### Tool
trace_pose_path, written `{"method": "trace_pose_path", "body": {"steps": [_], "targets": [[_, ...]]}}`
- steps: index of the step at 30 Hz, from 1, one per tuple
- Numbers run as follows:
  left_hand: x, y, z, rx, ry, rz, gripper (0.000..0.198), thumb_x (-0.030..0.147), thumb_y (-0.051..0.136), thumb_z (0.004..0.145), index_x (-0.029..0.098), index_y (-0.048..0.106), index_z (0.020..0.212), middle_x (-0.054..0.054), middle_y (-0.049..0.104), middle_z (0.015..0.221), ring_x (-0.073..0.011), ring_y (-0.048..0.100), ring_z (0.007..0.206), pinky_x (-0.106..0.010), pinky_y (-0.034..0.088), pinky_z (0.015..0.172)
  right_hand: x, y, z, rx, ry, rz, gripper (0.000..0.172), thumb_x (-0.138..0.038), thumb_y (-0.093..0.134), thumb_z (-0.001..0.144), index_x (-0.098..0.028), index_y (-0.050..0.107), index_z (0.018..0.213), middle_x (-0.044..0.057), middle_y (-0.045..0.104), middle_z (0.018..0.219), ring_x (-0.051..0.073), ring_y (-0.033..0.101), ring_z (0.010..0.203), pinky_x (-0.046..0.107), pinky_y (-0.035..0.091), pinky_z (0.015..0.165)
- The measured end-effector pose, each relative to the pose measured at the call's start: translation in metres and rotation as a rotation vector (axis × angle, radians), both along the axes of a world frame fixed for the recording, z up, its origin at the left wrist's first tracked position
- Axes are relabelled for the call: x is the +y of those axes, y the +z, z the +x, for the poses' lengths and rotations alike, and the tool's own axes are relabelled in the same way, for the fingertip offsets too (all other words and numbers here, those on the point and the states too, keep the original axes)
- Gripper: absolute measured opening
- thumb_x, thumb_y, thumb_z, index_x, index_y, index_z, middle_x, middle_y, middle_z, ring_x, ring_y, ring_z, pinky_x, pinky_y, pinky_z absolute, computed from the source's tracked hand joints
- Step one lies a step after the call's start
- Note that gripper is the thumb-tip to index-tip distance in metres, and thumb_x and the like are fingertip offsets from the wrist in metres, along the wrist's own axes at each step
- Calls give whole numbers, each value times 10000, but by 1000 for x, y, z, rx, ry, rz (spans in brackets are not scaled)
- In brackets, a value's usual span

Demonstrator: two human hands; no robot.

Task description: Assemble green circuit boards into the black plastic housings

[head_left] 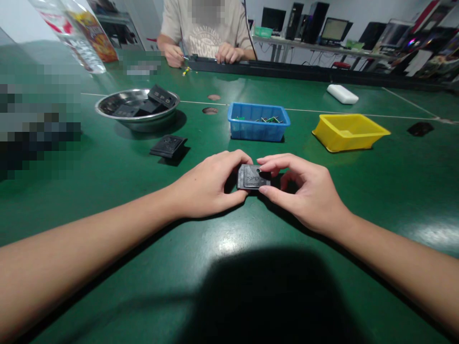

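Note:
A small black plastic cover marked SPD (pixel 252 177) lies on the green table between both my hands. My left hand (pixel 208 184) grips its left side with curled fingers. My right hand (pixel 304 191) pinches its right edge between thumb and forefinger. A small green dot shows near the cover's top right corner, by my right fingertip. Part of the cover is hidden under my fingers.
A steel bowl (pixel 118 114) holding more black covers stands at the back left, with a loose black cover (pixel 168 145) in front of it. A blue bin (pixel 258 126) with small parts and a yellow bin (pixel 349 131) sit behind. A person across the table works with both hands.

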State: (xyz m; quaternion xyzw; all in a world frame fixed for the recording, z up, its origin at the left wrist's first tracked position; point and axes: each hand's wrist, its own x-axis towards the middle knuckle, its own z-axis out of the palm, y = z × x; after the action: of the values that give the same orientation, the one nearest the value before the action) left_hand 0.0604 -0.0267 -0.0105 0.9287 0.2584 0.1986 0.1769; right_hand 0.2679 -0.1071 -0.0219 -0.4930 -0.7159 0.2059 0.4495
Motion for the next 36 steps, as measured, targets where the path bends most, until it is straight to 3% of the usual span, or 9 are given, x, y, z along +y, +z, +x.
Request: {"method": "trace_pose_path", "body": {"steps": [23, 36], "targets": [[0, 0, 0, 9, 12, -19, 310, 346, 628, 821, 191, 590, 1086, -44, 694, 1007, -194, 649, 868, -290, 486, 785, -1, 1, 0, -15, 2, 67, 160, -194, 742, 803, -212, 702, 957, 68, 711, 1078, 183, 652, 874, 298, 543, 708], [0, 0, 1, -16, -2, -5, 297, 354, 646, 825, 185, 597, 1064, -42, 697, 989, -193, 654, 858, -284, 481, 781, 0, -1, 0, 14, 12, 16, 224, -164, 742, 771, -216, 704, 985, 67, 670, 1091, 179, 629, 860, 291, 534, 681]]}}
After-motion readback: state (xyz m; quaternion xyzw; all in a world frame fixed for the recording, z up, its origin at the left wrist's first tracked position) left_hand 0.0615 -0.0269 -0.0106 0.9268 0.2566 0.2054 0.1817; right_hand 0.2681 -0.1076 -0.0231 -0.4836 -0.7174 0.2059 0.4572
